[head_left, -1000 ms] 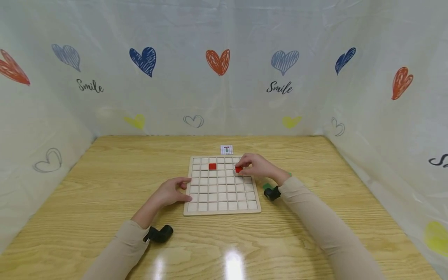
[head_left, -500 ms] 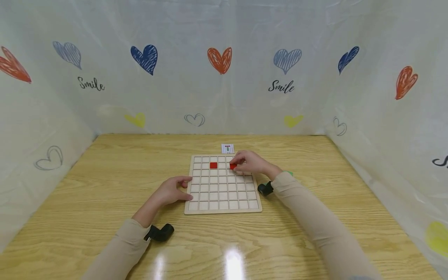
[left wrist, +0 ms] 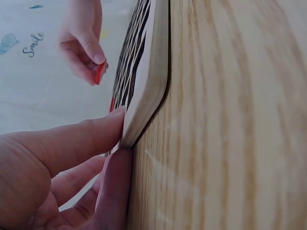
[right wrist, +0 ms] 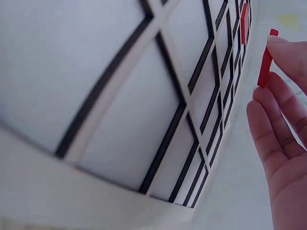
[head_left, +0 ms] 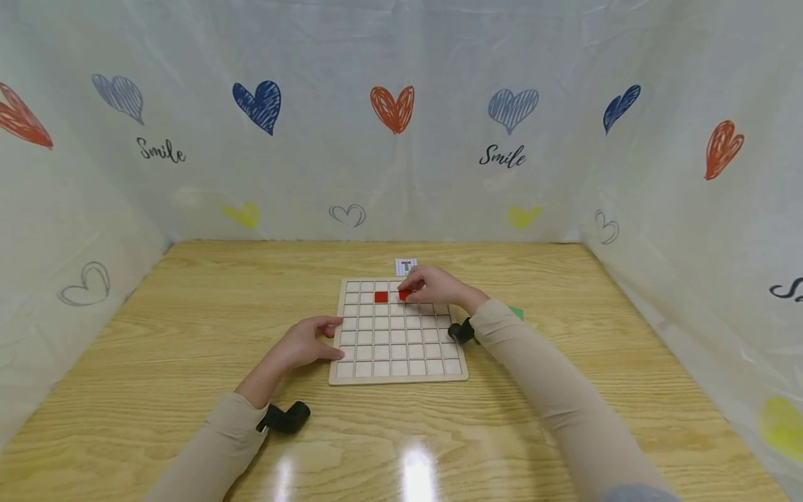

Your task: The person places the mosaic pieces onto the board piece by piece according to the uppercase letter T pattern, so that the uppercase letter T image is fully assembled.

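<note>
My right hand [head_left: 433, 284] pinches a red square tile [head_left: 404, 295] between thumb and fingertips over the second row of a wooden grid board [head_left: 398, 381]. Its thin edge shows in the right wrist view, where the tile [right wrist: 266, 60] stands apart from the board. Another red tile [head_left: 380, 298] lies in a cell of that row, to the left of the held one. My left hand [head_left: 307, 343] touches the board's left edge with thumb and forefinger spread along it. In the left wrist view, the fingertips rest right at the board's rim [left wrist: 152, 81].
A small printed card [head_left: 404, 266] with a coloured T pattern lies behind the board. Something green [head_left: 517, 313] shows beside the right sleeve, mostly hidden by it. A white curtain [head_left: 314, 167] with hearts surrounds the wooden table [head_left: 351, 446].
My right hand has moved left along the second row with the red tile, nearer the tile in the grid. The left hand stays at the board's edge.
</note>
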Demonstrator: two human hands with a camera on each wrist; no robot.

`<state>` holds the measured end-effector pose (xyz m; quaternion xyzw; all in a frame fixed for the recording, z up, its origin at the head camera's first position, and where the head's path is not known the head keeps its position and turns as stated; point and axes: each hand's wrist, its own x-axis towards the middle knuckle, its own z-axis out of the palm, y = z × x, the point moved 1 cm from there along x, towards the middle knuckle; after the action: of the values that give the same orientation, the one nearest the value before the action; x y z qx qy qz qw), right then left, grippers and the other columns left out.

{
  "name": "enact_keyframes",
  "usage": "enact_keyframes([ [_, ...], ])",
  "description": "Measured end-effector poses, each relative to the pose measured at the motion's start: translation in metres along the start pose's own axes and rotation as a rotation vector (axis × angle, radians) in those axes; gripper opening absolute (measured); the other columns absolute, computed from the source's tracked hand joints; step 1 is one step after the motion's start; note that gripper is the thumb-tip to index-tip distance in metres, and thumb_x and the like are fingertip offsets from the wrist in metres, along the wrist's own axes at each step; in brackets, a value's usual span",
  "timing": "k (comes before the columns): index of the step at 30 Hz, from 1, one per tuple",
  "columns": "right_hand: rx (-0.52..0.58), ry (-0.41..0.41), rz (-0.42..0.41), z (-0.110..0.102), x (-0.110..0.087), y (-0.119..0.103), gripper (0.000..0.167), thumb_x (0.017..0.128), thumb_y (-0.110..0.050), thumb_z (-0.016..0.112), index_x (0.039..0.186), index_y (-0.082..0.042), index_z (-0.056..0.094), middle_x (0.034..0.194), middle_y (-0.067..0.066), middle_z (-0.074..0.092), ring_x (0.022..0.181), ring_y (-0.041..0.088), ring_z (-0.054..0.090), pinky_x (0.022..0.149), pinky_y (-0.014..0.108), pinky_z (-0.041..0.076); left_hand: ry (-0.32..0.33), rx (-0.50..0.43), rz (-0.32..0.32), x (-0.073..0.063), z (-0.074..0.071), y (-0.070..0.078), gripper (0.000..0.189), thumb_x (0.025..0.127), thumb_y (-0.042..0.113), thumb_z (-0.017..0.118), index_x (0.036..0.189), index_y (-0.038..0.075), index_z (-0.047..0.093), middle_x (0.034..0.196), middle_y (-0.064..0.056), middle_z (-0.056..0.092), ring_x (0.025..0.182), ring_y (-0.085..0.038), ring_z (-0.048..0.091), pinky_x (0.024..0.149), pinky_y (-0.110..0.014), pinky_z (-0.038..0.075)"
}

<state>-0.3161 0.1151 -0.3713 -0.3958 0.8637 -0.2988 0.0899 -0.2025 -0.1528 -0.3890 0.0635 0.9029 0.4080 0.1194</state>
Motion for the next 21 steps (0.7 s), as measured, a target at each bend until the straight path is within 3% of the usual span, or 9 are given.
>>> enact_keyframes([
  [14,0.047,-0.005,-0.022,0.004,0.015,-0.001,0.023,0.083,-0.007,0.069,0.104,-0.001,0.07,0.093,0.003,0.06,0.086,0.015,0.055,0.078,0.027,0.046,0.004,-0.009,0.004,0.0,0.0,-0.002,0.063,0.072,0.01,0.08,0.128,0.0,0.054,0.101,-0.01,0.053,0.092,-0.026,0.046,0.081,-0.038,0.035],
  [21,-0.025,-0.043,0.029,0.008,0.024,-0.002,0.024,0.083,-0.006,0.069,0.107,-0.001,0.069,0.097,0.006,0.061,0.092,0.017,0.057,0.082,0.028,0.045,0.006,-0.006,0.013,0.0,0.0,-0.002,0.062,0.072,0.01,0.08,0.127,-0.001,0.054,0.1,-0.01,0.053,0.092,-0.026,0.046,0.081,-0.038,0.035],
])
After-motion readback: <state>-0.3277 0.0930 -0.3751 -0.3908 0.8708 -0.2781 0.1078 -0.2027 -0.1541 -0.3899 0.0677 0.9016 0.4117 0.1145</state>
